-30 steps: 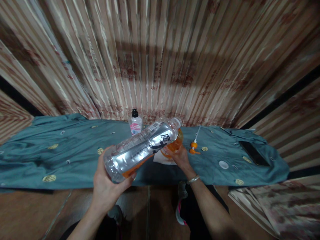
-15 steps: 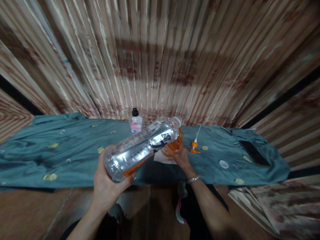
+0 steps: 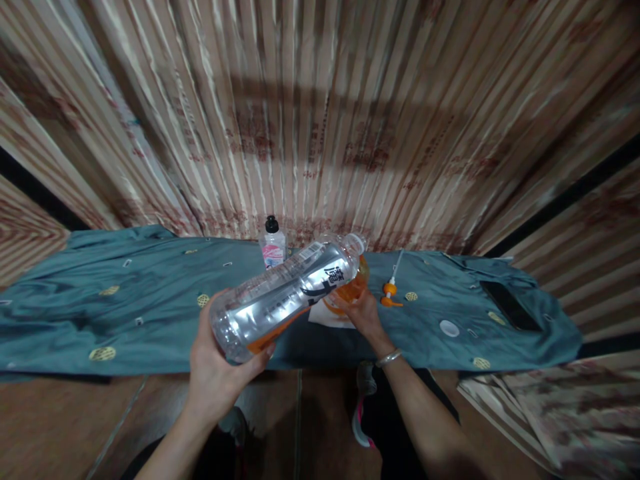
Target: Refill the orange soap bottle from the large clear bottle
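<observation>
My left hand [image 3: 220, 363] is wrapped round the base of a large clear plastic bottle [image 3: 285, 300] with a silver label. The bottle is tilted, its uncapped neck up and to the right, over an orange see-through bottle [image 3: 354, 287]. My right hand [image 3: 364, 313] is closed round that orange bottle, which stands on a white cloth or paper [image 3: 327, 317]. The big bottle hides the orange bottle's mouth, and whether liquid flows cannot be made out. An orange pump top [image 3: 390, 290] with a clear tube lies right of my right hand.
A small clear bottle with a black cap [image 3: 273, 241] stands behind the big one. A white round lid [image 3: 449, 328] and a black phone [image 3: 509, 305] lie to the right on the green cloth [image 3: 150, 293]. A striped curtain [image 3: 320, 120] hangs close behind.
The whole view has shifted very slightly. Both hands and bottles keep practically the same pose.
</observation>
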Demonstrator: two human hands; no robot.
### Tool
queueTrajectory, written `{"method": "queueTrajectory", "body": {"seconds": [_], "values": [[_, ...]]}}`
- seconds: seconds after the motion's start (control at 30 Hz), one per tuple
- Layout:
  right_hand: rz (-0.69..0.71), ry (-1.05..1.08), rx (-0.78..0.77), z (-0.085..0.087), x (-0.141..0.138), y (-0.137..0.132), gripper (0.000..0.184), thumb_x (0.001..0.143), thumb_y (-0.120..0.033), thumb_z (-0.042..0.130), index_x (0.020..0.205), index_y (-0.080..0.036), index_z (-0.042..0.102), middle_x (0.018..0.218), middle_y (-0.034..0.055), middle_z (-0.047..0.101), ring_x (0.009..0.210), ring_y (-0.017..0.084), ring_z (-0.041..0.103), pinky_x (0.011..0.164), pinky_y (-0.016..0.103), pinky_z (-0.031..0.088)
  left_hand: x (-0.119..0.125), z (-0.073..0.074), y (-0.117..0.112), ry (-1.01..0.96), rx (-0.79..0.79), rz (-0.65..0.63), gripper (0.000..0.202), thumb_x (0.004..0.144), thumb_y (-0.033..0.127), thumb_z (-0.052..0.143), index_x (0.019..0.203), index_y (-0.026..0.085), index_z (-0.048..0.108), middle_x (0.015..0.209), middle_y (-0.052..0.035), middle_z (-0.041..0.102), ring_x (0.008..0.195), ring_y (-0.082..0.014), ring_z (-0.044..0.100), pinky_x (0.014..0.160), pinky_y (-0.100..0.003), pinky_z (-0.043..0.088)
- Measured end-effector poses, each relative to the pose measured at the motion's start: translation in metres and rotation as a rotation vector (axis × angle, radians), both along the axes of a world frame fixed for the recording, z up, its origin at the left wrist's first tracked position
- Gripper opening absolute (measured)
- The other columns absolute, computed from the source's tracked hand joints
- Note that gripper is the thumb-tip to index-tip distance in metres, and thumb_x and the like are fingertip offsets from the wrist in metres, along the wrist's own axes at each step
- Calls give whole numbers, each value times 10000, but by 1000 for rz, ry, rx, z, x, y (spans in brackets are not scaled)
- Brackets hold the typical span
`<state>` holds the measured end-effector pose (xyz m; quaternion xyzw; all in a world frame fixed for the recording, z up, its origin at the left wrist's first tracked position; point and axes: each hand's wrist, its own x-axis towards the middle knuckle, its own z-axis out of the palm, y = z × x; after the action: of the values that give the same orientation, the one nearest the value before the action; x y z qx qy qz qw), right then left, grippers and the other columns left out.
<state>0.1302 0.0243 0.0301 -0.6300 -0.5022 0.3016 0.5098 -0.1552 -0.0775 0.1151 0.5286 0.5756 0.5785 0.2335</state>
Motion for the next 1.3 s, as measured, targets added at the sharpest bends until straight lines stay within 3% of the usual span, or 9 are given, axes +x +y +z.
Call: {"method": "queueTrajectory", "body": {"seconds": [0.2, 0.63, 0.8, 1.3], "values": [[29, 14, -12, -1, 1, -1, 608, 774, -503, 1010, 1270, -229, 787, 1281, 162, 971, 1238, 412, 947, 1140, 586, 760, 1, 0, 1, -15, -4, -4, 842, 741, 498, 982, 1493, 241, 700, 1494, -156, 874, 1379, -440, 866, 1227, -601, 698], [-9, 20, -7, 4, 1, -1, 599, 679, -589, 1041, 1126, -289, 780, 1246, 175, 981, 1208, 445, 948, 1085, 566, 781, -1, 2, 1, -5, 8, -8, 798, 734, 513, 993, 1441, 264, 720, 1440, -139, 877, 1353, -442, 868, 1214, -613, 706], [-9, -2, -2, 2, 1, -1, 637, 689, -638, 1038, 1147, -269, 793, 1226, 165, 985, 1182, 439, 954, 1073, 572, 783, -1, 3, 1, -7, -15, -5, 865, 710, 528, 1003, 1478, 267, 702, 1437, -133, 887, 1353, -450, 869, 1212, -620, 710], [-7, 1, -6, 0, 1, -1, 635, 704, -545, 1065, 1202, -246, 810, 1253, 174, 981, 1214, 434, 950, 1103, 571, 779, -9, -2, 2, 21, -24, -12, 907, 679, 563, 1048, 1479, 285, 723, 1408, -128, 887, 1317, -474, 882, 1167, -646, 743]]}}
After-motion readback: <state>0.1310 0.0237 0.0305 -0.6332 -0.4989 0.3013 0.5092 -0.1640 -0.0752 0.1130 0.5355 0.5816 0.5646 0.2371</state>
